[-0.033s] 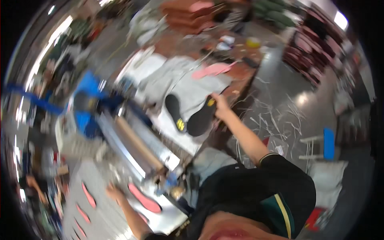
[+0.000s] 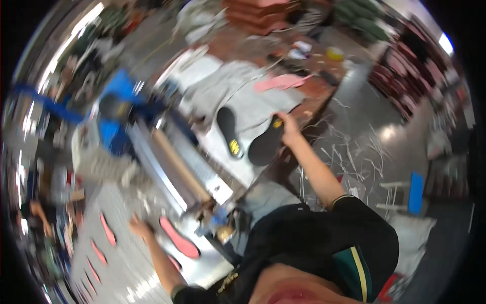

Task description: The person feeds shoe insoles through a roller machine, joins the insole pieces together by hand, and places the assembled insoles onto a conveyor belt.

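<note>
My right hand [image 2: 289, 130] is closed on the toe or heel end of a black shoe insole [image 2: 265, 146] with a yellow mark, held over the edge of the cloth-covered table. A second black insole [image 2: 229, 129], also marked in yellow, lies to its left on the pale cloth [image 2: 233, 91]. Over at the lower left, my left hand [image 2: 140, 226] hovers by a mesh conveyor belt [image 2: 121, 263], its fingers smeared by motion. Beside it a pink insole [image 2: 178, 239] rests on a shiny metal surface. Several more pink insoles [image 2: 107, 229] lie in a row along the belt.
Between the belt and the table stands a machine with metal rollers [image 2: 169, 167] and blue parts. A pink piece [image 2: 281, 82] lies farther back on the table. White scraps [image 2: 349, 157] litter the floor at right. Stacked pink and brown sheets [image 2: 410, 71] stand beyond.
The whole view has shifted slightly. The black insole in my right hand sits a little farther right of the other one, with a wider gap. My left hand stays near the belt.
</note>
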### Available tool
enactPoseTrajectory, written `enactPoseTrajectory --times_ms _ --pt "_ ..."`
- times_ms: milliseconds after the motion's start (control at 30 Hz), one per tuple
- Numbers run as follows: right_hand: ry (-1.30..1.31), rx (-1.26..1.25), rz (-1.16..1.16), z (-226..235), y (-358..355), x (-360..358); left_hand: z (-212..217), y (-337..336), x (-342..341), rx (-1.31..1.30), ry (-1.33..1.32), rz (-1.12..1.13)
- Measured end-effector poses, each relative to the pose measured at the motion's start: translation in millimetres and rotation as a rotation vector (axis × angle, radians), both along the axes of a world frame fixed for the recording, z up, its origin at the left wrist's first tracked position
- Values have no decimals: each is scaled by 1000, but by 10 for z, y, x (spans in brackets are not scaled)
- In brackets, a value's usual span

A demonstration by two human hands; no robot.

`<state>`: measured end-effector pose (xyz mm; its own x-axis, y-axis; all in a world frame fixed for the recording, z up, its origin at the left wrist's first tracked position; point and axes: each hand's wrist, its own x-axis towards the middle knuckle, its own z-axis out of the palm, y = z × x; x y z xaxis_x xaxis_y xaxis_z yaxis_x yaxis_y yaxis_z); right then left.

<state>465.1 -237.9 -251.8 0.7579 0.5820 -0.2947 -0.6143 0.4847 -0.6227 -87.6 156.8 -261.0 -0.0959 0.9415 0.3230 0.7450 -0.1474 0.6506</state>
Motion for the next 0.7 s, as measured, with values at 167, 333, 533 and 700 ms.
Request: enactPoseTrajectory --times_ms 167,333,533,700 --pt "-119 -153 -91 618 -11 23 994 -274 332 -144 -238 -322" --pt "-487 -30 -34 1541 438 -309 1428 -394 532 246 83 -682" --pt "-546 -40 -14 1753 656 -495 1465 -203 504 70 88 -724" --pt "-681 -160 62 1842 802 -761 2164 -979 985 -187 -177 -1059"
